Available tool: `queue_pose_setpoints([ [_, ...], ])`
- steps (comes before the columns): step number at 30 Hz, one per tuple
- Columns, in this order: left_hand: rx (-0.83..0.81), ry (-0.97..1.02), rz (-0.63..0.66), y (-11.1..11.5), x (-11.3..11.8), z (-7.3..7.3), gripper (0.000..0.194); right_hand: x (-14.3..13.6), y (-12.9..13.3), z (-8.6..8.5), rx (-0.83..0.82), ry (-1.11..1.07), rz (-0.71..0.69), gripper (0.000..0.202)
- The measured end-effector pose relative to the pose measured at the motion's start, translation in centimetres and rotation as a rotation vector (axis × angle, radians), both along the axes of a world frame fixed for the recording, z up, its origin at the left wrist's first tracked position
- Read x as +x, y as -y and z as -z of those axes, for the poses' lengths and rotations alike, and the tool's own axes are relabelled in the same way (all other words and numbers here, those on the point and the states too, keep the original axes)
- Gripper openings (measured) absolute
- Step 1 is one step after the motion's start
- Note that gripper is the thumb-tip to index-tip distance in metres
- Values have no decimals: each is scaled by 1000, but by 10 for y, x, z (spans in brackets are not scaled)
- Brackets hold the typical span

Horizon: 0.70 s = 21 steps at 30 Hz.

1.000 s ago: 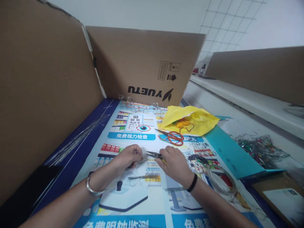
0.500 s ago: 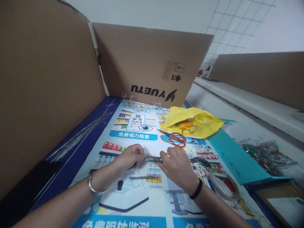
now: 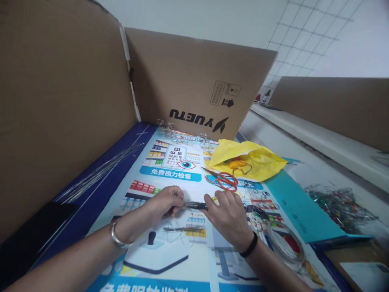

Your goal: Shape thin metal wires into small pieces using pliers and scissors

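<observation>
My right hand (image 3: pixel 226 213) is wrapped round the yellow handles of a pair of pliers (image 3: pixel 196 205), whose metal jaws point left. Against the tips of the jaws, my left hand (image 3: pixel 170 201) is pinched with its fingers together; what it holds is too small to make out. Below the hands a small bundle of thin wires (image 3: pixel 182 229) lies on the printed sheet (image 3: pixel 170 259). Scissors with red handles (image 3: pixel 225 181) rest just beyond my right hand, beside an open yellow bag (image 3: pixel 258 162) with orange material inside.
Long thin wires (image 3: pixel 100 174) and a black flat object (image 3: pixel 39 227) lie at the left. A wire coil (image 3: pixel 285 243) is right of my right hand. Tangled wire pieces (image 3: pixel 340 207) lie farther right. Cardboard panels (image 3: pixel 194 77) stand behind and at the left.
The view has shifted slightly. The pliers have turned a little in my right hand, and both hands stay close together at the jaws.
</observation>
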<state>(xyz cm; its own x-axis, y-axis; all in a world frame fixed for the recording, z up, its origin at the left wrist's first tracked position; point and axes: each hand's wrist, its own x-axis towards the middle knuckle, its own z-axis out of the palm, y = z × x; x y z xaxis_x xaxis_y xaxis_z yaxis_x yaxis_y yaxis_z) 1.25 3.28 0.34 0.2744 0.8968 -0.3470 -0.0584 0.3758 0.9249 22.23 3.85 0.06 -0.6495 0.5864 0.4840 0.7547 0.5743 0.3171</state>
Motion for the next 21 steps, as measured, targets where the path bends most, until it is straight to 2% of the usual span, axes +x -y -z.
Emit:
queue_pose_setpoints([
  [5, 19, 11, -7, -1, -1, 2, 9, -3, 2, 0, -41, -47, 43, 29],
  [11, 31, 111, -5, 1, -3, 8, 7, -2, 1, 3, -33, -83, 33, 29],
  [17, -42, 101, 2, 1, 0, 3, 11, 1, 0, 6, 10, -71, 0, 28],
  [21, -32, 135, 3, 1, -1, 3, 12, 2, 1, 7, 21, -62, 17, 28],
])
